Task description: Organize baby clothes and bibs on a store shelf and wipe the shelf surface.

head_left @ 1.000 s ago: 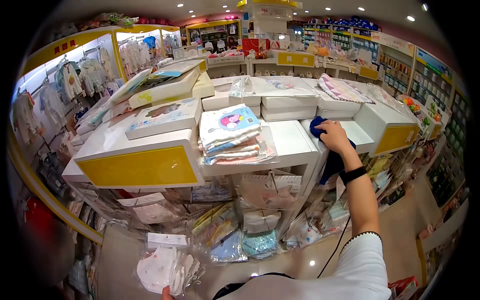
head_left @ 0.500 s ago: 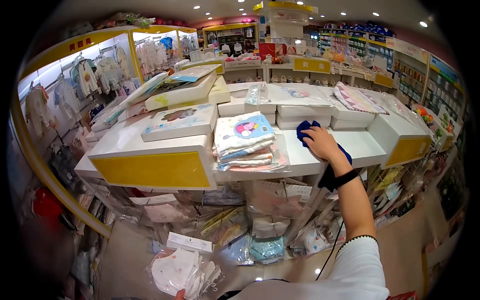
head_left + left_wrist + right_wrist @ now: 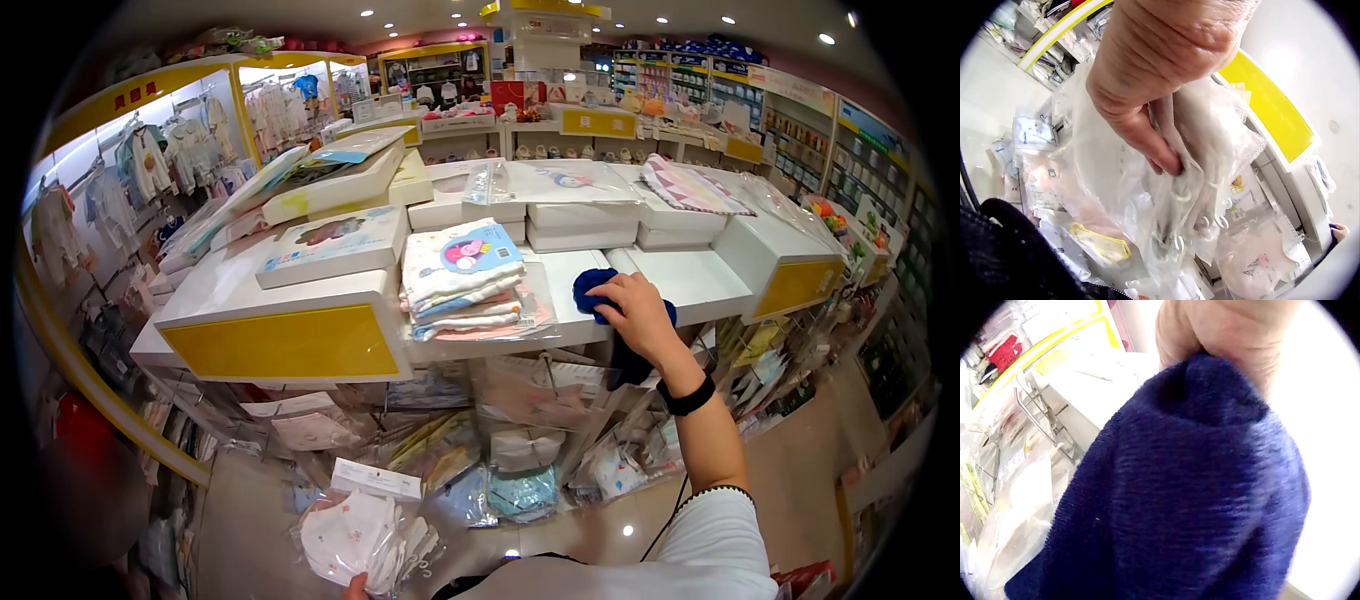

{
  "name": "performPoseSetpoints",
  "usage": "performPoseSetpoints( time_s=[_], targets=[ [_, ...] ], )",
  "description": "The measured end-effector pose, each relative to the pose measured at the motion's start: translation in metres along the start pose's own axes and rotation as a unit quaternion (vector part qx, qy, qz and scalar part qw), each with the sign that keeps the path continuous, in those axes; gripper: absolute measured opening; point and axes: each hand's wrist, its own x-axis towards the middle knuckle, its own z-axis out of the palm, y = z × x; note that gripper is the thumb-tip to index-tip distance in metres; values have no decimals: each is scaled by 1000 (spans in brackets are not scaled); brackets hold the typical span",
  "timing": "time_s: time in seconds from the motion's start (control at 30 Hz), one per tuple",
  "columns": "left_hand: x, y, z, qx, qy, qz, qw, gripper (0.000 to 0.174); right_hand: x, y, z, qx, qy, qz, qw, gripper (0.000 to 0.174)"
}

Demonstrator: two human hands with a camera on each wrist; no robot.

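Note:
My right hand (image 3: 642,318) grips a dark blue cloth (image 3: 1191,500) on the white display shelf (image 3: 690,280), just right of a stack of folded printed cloths (image 3: 465,275). Part of the blue cloth hangs down over the shelf's front edge. In the right wrist view the bunched cloth covers much of the right hand (image 3: 1229,331). Low in front of the shelf, my left hand (image 3: 1160,62) pinches several clear plastic packs (image 3: 1104,156) of white fabric items with small hooks. Only fingertips of that hand show at the bottom of the head view.
Flat white boxes (image 3: 580,225) line the back of the shelf. More boxes (image 3: 335,245) sit on the raised left part, above a yellow panel (image 3: 285,335). Bagged goods (image 3: 545,390) hang on hooks below. A patterned cloth (image 3: 690,185) lies at the back right.
My right hand has slid the blue cloth leftward along the shelf, then toward its front edge. The packs in my left hand have shifted slightly to the right.

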Motion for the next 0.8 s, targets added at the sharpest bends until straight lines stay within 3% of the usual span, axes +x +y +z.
performPoseSetpoints(
  time_s=[0.1,0.13,0.17,0.23,0.27,0.3,0.37,0.4,0.43,0.67,0.8],
  targets=[
    [-1,-3,-2,91,-33,88,991,34,-10,1,-21,124,-29,-16,992,17],
    [6,-10,-10,133,-54,139,980,34,-12,-4,-38,343,-129,155,917,19],
    [5,-7,-7,174,-77,189,963,34,-12,4,-46,352,-145,152,912,22],
    [-4,5,-3,251,-114,245,930,33,-11,15,-50,291,-8,156,944,22],
    [-9,14,5,288,-132,272,909,32,-8,32,-41,216,97,115,965,23],
    [-10,22,15,212,-102,182,955,32,-4,36,-41,147,135,132,971,24],
    [-12,34,28,50,-31,-4,998,31,-5,64,-13,-47,126,92,987,25],
    [-8,33,28,41,-40,6,998,30,-11,59,0,-130,41,146,980,29],
    [-2,31,26,31,-48,16,998,30,-14,53,5,-194,75,112,972,30],
    [-8,38,32,24,-61,19,998,36,-24,37,5,-210,113,113,964,21],
    [33,12,1,-42,-73,47,995,38,-27,31,8,-228,150,81,959,18]
  ],
)
